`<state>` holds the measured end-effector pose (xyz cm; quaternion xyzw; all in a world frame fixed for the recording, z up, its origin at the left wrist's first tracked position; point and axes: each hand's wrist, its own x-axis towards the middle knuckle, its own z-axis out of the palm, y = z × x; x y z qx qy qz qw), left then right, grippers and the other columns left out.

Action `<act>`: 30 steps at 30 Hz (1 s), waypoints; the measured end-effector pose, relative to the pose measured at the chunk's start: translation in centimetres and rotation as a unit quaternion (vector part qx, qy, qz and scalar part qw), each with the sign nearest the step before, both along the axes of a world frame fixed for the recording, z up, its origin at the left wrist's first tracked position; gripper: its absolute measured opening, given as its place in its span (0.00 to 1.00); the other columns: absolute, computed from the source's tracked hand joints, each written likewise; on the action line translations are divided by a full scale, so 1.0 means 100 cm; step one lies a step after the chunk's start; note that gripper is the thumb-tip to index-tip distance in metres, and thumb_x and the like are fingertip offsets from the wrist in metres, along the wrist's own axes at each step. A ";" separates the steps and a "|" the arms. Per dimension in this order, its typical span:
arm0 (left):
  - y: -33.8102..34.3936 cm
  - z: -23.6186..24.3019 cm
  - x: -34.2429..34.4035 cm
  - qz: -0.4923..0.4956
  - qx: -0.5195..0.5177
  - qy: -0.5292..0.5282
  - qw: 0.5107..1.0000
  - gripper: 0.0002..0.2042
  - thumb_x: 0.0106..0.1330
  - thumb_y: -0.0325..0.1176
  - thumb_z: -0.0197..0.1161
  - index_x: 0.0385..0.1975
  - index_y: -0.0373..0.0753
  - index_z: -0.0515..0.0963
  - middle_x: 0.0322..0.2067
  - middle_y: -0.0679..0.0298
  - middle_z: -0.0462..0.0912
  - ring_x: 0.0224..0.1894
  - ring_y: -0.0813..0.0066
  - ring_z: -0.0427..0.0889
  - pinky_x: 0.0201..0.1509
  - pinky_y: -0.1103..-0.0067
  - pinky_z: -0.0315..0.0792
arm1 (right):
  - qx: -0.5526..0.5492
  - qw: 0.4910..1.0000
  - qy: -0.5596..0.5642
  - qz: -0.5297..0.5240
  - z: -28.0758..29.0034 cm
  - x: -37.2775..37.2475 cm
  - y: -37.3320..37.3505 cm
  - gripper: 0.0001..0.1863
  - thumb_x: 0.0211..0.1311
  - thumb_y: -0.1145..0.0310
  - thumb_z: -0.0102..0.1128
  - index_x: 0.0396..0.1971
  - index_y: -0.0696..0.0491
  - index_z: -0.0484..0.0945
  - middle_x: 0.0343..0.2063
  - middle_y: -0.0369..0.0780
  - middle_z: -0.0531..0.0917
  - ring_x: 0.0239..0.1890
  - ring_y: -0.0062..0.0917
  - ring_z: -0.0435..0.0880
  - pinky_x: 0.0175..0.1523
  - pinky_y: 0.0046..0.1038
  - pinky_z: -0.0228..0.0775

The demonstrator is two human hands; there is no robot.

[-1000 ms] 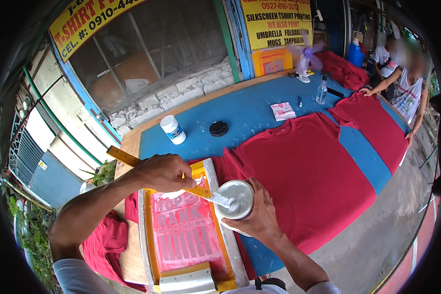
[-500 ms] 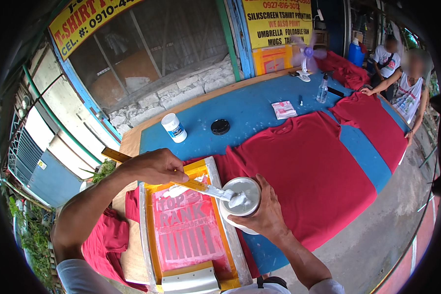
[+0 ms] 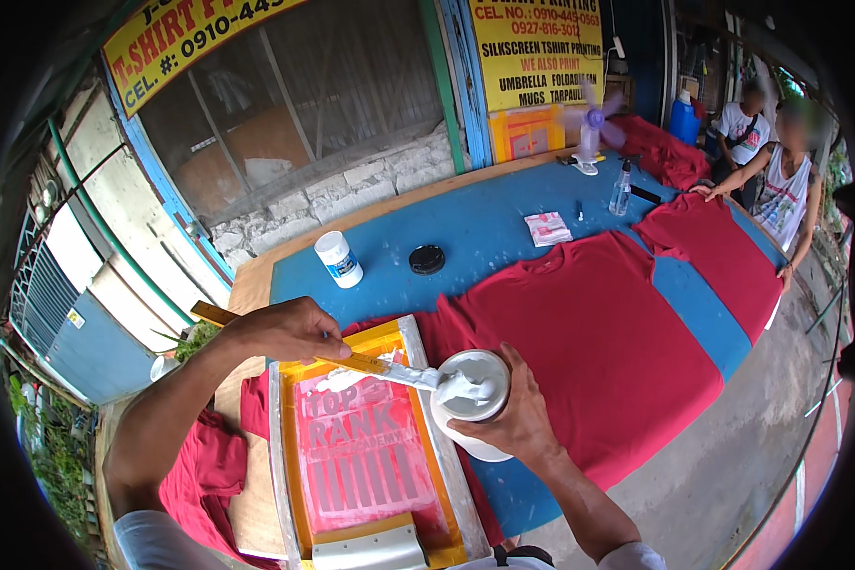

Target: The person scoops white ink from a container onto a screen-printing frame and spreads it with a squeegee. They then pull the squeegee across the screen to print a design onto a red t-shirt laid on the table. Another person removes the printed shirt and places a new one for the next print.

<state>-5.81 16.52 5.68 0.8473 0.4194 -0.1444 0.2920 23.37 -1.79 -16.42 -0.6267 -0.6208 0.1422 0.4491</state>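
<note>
My left hand [image 3: 299,334] is closed around a yellow ruler [image 3: 366,363], whose far end is coated in white ink and dips into a white tub [image 3: 456,441]. The tub is tilted toward the left, and my right hand [image 3: 522,418] grips its right side. Thick white ink [image 3: 473,382] shows in its mouth. Below both hands lies a silkscreen frame [image 3: 277,456] with a pink stencil and yellow tape. A smear of white ink [image 3: 344,380] sits along the top of the stencil. At the frame's near end rests a squeegee [image 3: 370,551] with a metal-coloured holder.
Red T-shirts [image 3: 579,351] lie flat on the blue table [image 3: 389,228]. Farther back are a white jar [image 3: 338,260], a black lid [image 3: 427,258], a pink-and-white packet [image 3: 547,229], a spray bottle [image 3: 620,190] and a fan [image 3: 591,133]. At the far right, a person [image 3: 787,190] touches another shirt.
The ruler's coated end and the tub have shifted slightly relative to each other, with more ink bunched at the tub's mouth. My left hand is a little lower. The view has moved slightly.
</note>
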 end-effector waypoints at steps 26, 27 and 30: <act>-0.041 -0.008 -0.204 0.194 -0.038 -0.207 0.958 0.16 0.82 0.43 0.71 0.47 0.33 0.91 0.25 0.72 0.83 0.25 0.86 0.76 0.30 0.80 0.73 | 0.028 0.992 0.114 0.036 -0.009 0.003 0.009 0.73 0.38 0.59 0.99 0.80 0.58 0.52 0.62 0.52 0.84 0.65 0.45 0.88 0.70 0.48 0.83; -0.046 -0.017 -0.221 0.213 -0.036 -0.220 0.951 0.16 0.82 0.45 0.71 0.47 0.36 0.91 0.25 0.77 0.81 0.26 0.92 0.74 0.27 0.84 0.68 | 0.036 0.988 0.143 0.050 -0.010 0.003 0.009 0.73 0.38 0.61 0.99 0.80 0.57 0.52 0.61 0.51 0.85 0.64 0.44 0.89 0.70 0.48 0.84; -0.056 -0.044 -0.275 0.262 -0.033 -0.202 0.943 0.18 0.83 0.47 0.70 0.46 0.36 0.91 0.24 0.75 0.80 0.26 0.89 0.74 0.27 0.82 0.69 | 0.042 0.986 0.153 0.047 -0.012 0.002 0.013 0.74 0.38 0.61 0.99 0.81 0.56 0.51 0.62 0.50 0.84 0.64 0.43 0.88 0.71 0.48 0.83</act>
